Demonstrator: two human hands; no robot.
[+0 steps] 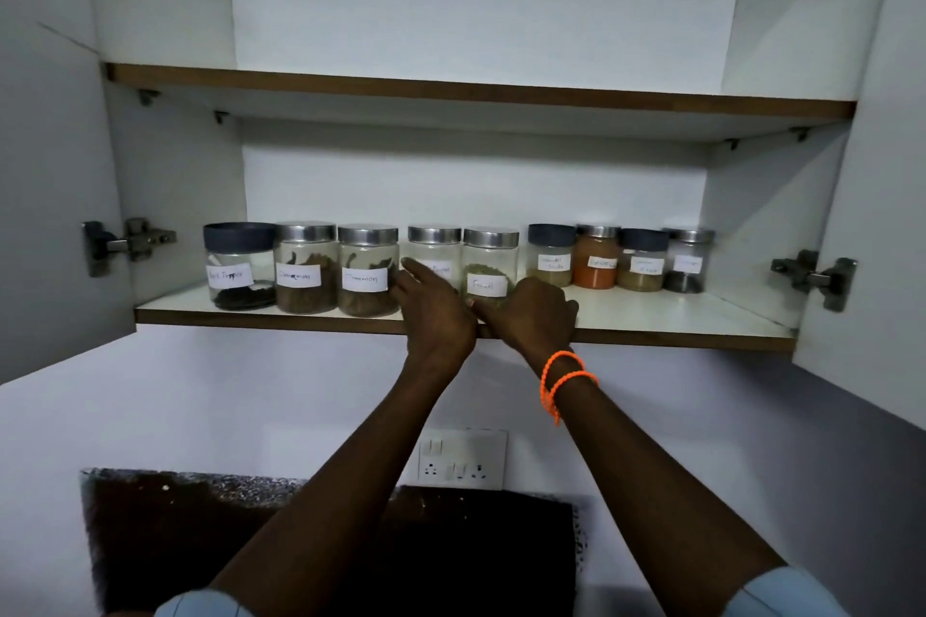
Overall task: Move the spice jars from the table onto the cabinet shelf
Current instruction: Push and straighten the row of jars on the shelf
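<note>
Both hands (481, 316) at green-filled fennel jar (490, 268) on shelf (651, 321)

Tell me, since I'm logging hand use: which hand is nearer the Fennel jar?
Right. The right hand is against the Fennel jar, at its base; the left hand is to its left, before the neighbouring jar.

Lower cabinet shelf (651, 321), white on top with a brown front edge, carrying nine spice jars in a row. From the left: dark-lidded black pepper jar (239, 266), three steel-lidded jars (368, 270), steel-lidded fennel jar (490, 266), then four smaller jars set further back, among them an orange-powder jar (596, 257). Upper shelf (481, 90) bare along its visible edge.
</note>
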